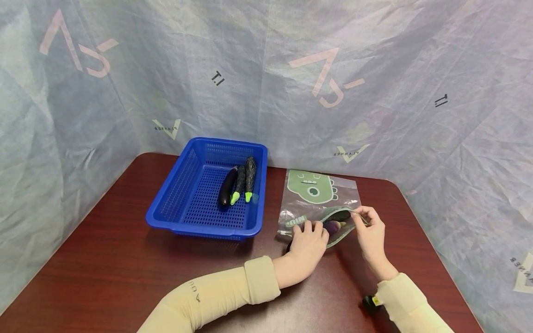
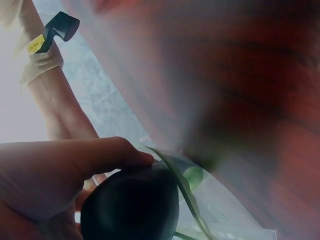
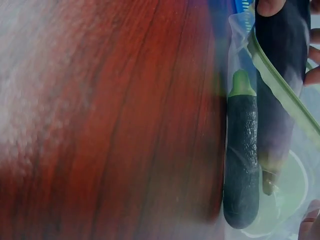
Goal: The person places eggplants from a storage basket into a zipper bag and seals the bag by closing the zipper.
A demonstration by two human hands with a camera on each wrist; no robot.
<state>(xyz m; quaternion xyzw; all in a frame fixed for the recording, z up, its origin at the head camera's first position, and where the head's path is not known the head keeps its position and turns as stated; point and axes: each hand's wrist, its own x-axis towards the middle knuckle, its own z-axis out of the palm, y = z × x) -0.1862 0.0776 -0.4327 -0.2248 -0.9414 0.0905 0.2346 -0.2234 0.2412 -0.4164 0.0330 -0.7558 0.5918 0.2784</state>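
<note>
A clear zip bag point(image 1: 287, 203) with a green cartoon print lies on the table, its mouth held apart toward me. My left hand point(image 1: 306, 247) grips a dark eggplant point(image 3: 282, 55), whose stem end point(image 1: 331, 226) reaches inside the bag mouth. In the left wrist view its rounded dark end point(image 2: 132, 207) sits under the thumb. My right hand point(image 1: 372, 238) pinches the bag's rim at the right corner. Inside the bag, beside the eggplant, lies a dark cucumber point(image 3: 242, 160) with a light green tip. The left palm is hidden from the head view.
A blue perforated basket point(image 1: 164, 224) stands left of the bag. It holds another eggplant point(image 1: 227, 187) and two bumpy cucumbers point(image 1: 238, 180) with bright green tips. Fabric sheeting point(image 1: 233, 46) hangs behind the reddish-brown table point(image 1: 104, 249).
</note>
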